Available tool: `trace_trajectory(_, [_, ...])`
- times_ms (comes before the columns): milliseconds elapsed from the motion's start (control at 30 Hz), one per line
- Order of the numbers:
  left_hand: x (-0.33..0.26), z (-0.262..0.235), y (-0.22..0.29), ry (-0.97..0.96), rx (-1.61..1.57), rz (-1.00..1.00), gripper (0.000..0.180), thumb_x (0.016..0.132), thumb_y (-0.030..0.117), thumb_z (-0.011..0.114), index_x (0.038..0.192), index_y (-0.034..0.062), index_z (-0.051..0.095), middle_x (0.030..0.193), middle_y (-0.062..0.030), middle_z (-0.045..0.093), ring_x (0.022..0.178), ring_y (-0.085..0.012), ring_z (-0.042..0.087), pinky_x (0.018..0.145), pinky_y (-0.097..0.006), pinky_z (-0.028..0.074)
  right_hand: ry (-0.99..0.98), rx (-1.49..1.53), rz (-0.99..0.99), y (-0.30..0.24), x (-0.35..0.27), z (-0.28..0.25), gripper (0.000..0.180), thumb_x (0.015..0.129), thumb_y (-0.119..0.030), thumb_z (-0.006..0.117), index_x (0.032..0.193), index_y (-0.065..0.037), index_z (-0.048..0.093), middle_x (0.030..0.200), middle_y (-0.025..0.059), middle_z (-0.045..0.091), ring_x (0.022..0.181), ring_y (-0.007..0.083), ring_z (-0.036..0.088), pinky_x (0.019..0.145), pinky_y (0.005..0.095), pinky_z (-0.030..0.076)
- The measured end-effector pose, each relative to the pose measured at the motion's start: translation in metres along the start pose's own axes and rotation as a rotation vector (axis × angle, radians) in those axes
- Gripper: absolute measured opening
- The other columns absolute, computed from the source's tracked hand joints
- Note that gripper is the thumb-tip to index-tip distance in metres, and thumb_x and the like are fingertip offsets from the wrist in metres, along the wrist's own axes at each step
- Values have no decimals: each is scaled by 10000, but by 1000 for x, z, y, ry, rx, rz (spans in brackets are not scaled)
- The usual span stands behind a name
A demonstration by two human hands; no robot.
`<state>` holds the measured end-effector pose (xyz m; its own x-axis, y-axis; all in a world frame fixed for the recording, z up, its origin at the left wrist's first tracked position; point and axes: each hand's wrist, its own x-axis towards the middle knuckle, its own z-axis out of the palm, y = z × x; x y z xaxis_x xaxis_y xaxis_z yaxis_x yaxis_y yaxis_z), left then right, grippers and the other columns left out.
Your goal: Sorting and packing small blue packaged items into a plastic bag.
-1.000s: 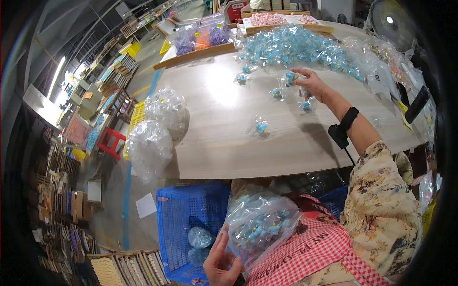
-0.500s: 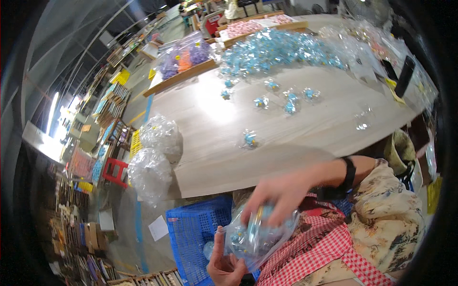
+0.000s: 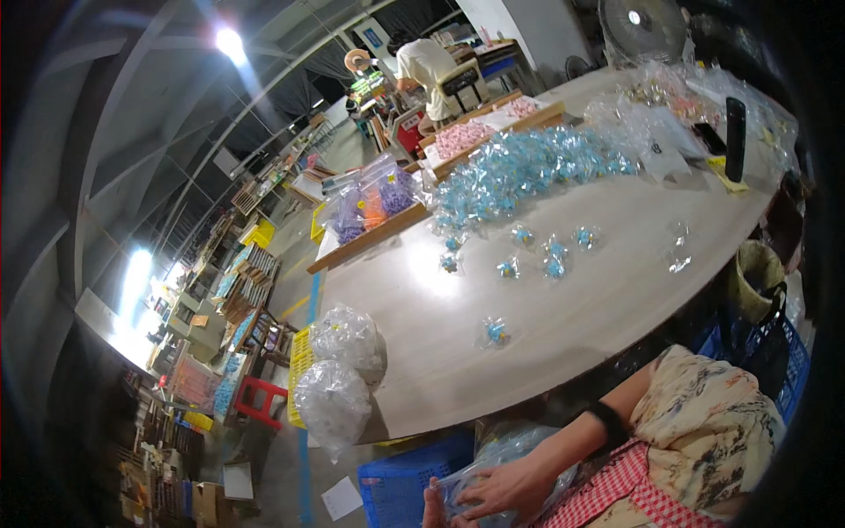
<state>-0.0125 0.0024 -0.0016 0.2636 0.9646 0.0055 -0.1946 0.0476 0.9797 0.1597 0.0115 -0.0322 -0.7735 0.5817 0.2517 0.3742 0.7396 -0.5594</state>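
A clear plastic bag (image 3: 521,447) with small blue wrapped pieces inside rests at my lap, beside a blue crate. At the lower picture edge, my left hand (image 3: 433,509) grips the rim of this bag; only a few fingers show and the rest is cut off. Across the bag's front lies my right hand (image 3: 509,489), fingers stretched out and pressing on the plastic. On the table, a single blue wrapped piece (image 3: 495,332) lies nearest to me. Several more pieces are scattered ahead, before a big heap of blue wrapped pieces (image 3: 528,167).
The blue crate (image 3: 409,484) stands below the table's edge (image 3: 493,392). Two puffy clear bags (image 3: 333,400) sit at the table's left corner. Farther back are purple and orange bagged pieces (image 3: 374,202), a tray of pink pieces (image 3: 466,138) and a fan (image 3: 642,31). A person (image 3: 427,70) works beyond.
The view has tilted up, so the table and bag sit lower in it. My right hand has gone from reaching into the bag's mouth to lying flat over the bag.
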Motion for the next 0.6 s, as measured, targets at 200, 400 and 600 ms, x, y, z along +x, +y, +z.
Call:
trace_trajectory(200, [10, -33, -21, -108, 117, 113, 768, 656, -120, 565, 1383, -62, 325, 1168, -98, 589, 520, -6, 357, 425, -160, 294, 603, -424, 273, 95, -99, -149, 435, 799, -297, 696, 1178, -127, 567, 1112, 158, 587, 1037, 318, 567, 872, 410, 457])
trace_trajectory(400, [16, -43, -26, -207, 57, 142, 802, 632, -162, 534, 1395, -37, 321, 1407, -134, 419, 529, 9, 331, 426, -150, 285, 442, -566, 1609, 158, -238, -149, 651, 823, -654, 443, 1322, -237, 467, 1386, 198, 372, 1303, 454, 256, 941, 656, 304])
trace_trajectory(600, [13, -13, 6, -156, 111, -57, 780, 649, -158, 517, 1394, -45, 317, 1428, -145, 386, 534, 0, 349, 437, -152, 310, 526, -828, 1124, 197, -255, -112, 433, 764, -379, 590, 1153, -189, 564, 1043, 159, 521, 1000, 374, 506, 782, 509, 448])
